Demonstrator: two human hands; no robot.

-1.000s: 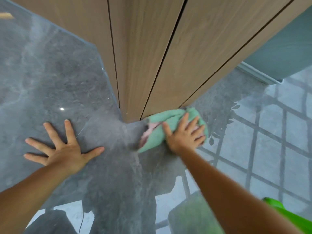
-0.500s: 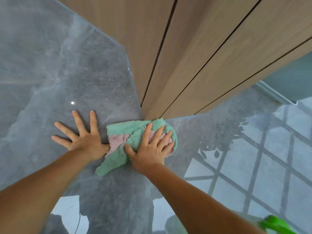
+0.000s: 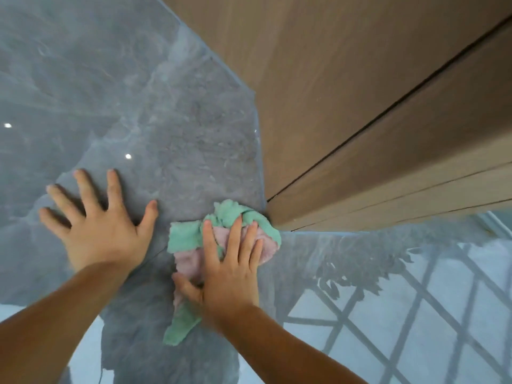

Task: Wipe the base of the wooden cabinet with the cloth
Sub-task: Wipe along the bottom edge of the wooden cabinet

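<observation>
We see the right hand (image 3: 230, 275) spread flat on top of a cloth (image 3: 184, 235), fingers (image 3: 209, 239) extended and slightly apart, pressing it down against the floor (image 3: 171, 128) rather than clenching it; the palm pins the fabric and no fingers curl round it. The cloth is soft and fluffy, a mint green pile with a pale pink patch showing under and beside the hand, and its edges look ragged and rumpled. It lies bunched on the floor with its upper right fold touching the bottom corner of the wooden cabinet (image 3: 360, 92), while a narrow green tail trails out below the wrist.

We see the left hand (image 3: 99, 223) to the left of the cloth, empty, palm down on the floor with all fingers splayed wide; its thumb points toward the cloth but stays just apart from it.

The cabinet is made of smooth, matte, light brown panels with a fine straight grain, split by thin dark gaps that run down to the corner near the cloth. The floor is glossy grey stone with cloudy marbled veining, and it mirrors bright spots of light, a grid of window bars and leafy shapes at lower right
</observation>
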